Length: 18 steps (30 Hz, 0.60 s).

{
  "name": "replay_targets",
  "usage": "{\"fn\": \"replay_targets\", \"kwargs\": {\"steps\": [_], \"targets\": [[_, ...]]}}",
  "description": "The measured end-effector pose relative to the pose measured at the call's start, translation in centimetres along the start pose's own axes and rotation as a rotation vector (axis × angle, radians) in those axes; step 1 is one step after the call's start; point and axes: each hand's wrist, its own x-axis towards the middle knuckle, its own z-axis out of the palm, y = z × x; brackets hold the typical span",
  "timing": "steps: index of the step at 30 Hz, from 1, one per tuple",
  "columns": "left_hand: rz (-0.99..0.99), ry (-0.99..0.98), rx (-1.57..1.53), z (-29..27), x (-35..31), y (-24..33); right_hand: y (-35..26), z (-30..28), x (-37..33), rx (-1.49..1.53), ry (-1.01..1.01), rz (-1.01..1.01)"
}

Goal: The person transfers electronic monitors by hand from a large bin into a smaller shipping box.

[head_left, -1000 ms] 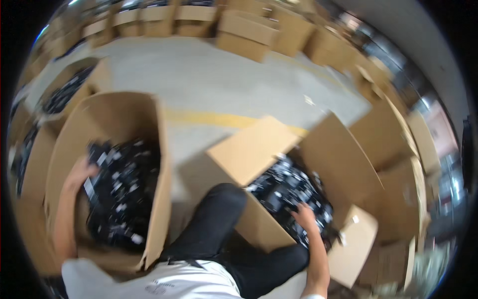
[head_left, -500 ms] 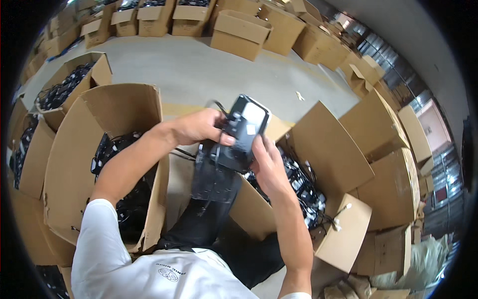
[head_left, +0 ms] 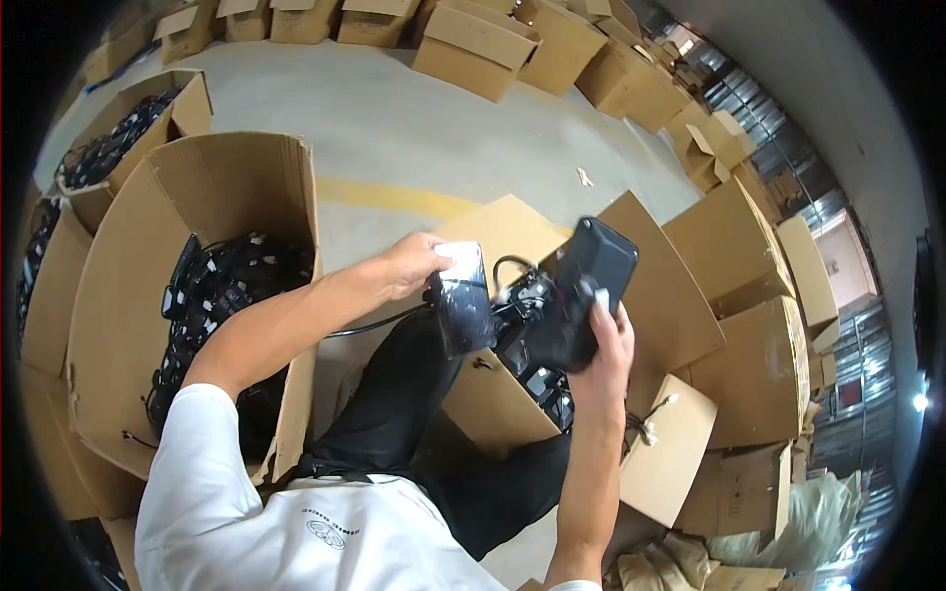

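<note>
Big open cardboard box (head_left: 148, 325) sits to the left of both hands, beyond the left forearm, loaded w/ tangled black devices and cords. A second open carton (head_left: 512, 394) lies directly under and just behind the hands, also holding black units; its flaps splay out to the right. More closed cartons stand well beyond the hands on the concrete floor (head_left: 414, 128), which has a yellow stripe running across.

Between the hands, held up in the air above the lap: two black flat devices. The larger one, a black panel unit (head_left: 581, 295), tilts w/ its long axis running up-right to down-left; the upper corner points away from the body. The right hand (head_left: 606, 345) comes up from below, fingers wrapped over the lower right edge of that unit, closed on it. The smaller glossy black unit (head_left: 461, 300) stands roughly upright, long axis vertical, just left of the panel unit and near touching it. The left hand (head_left: 419, 266) reaches in from the left, elbow bent, fingers and thumb curled round its top end, gripping it. A thin black cable (head_left: 379, 323) trails from the smaller unit back under the left wrist.

Each hand is nearest its own piece; the two pieces meet at mid-gap, whether joined there can't tell.
</note>
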Motion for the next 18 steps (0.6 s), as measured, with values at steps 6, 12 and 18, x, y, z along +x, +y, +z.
{"fn": "replay_targets", "kwargs": {"steps": [6,12,18], "targets": [[0.185,-0.067,-0.19,-3.5,2.6,-0.4,-1.3,4.0,-4.3,-0.466,-0.645,0.29],[0.229,-0.228,-0.294,1.5,-3.7,1.6,4.0,1.3,-0.2,-0.95,-0.292,-0.352],[0.084,-0.403,-0.307,1.0,-5.6,1.1,4.7,1.9,-1.0,-0.648,-0.239,-0.014]]}}
